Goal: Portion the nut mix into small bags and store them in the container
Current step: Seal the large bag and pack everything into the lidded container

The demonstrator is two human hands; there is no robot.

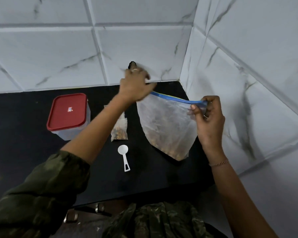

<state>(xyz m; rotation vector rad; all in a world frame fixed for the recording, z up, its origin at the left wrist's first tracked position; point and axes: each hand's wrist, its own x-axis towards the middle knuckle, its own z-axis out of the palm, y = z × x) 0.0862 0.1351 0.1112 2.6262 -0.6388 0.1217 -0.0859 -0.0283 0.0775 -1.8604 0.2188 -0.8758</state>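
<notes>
1. Closest to where the person stands is the olive, mottled sleeve (41,186) of the left arm, which reaches out over the black worktop (24,143).
2. Far left on the worktop stands the container (67,114): clear, boxy plastic with rounded corners and a red lid pressed on. It is well apart from both hands.
3. Next comes a small bag (120,129) of thin clear film. It lies flat with brown nuts in its lower half and is partly hidden under the left forearm.
4. Just in front of it lies a white plastic scoop (125,157), round bowl away from the person, untouched.
5. The left hand (135,86) is blurred, its fingers curled at the left top corner of the large bag (167,127).
6. That bag is cloudy, soft plastic. It hangs slanted between the hands, with nut mix sunk into its lower corner on the worktop.
7. Its blue zip strip (175,98) is stretched taut.
8. The right hand (208,121) pinches the strip's right end between thumb and fingers.
</notes>
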